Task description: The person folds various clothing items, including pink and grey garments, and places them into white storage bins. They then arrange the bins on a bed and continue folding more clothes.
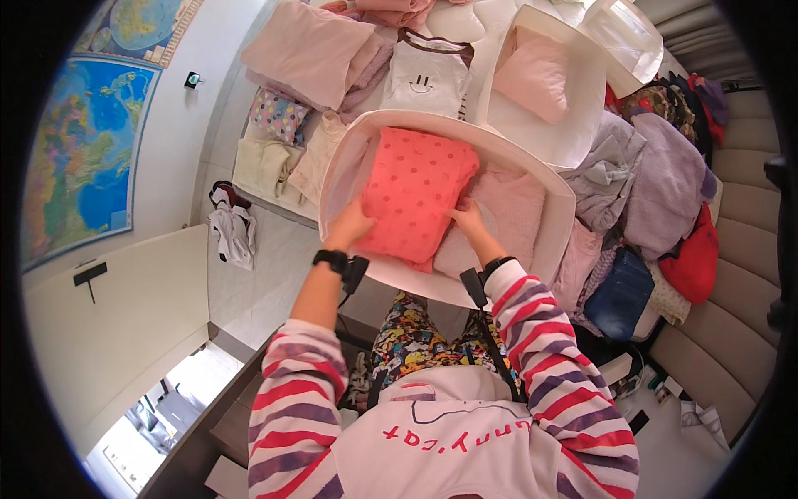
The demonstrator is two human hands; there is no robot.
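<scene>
Between my two hands is a folded coral-pink garment (419, 193) with darker polka dots. It lies in the left half of a white storage bin (558, 206). My left hand (350, 223) grips its left edge, the fingers partly hidden against the cloth. On its right edge, my right hand (469, 219) has the thumb on top and the other fingers tucked out of sight. A folded pale pink fleece garment (508, 209) fills the bin's right side, partly under my right wrist.
Behind stands a second white bin (589, 118) holding a folded pink garment (533, 75). A white smiley-face shirt (427, 78) and a pink folded stack (308, 47) lie on the bed. Loose clothes, including jeans (619, 293), are heaped right. A white garment (232, 231) hangs left.
</scene>
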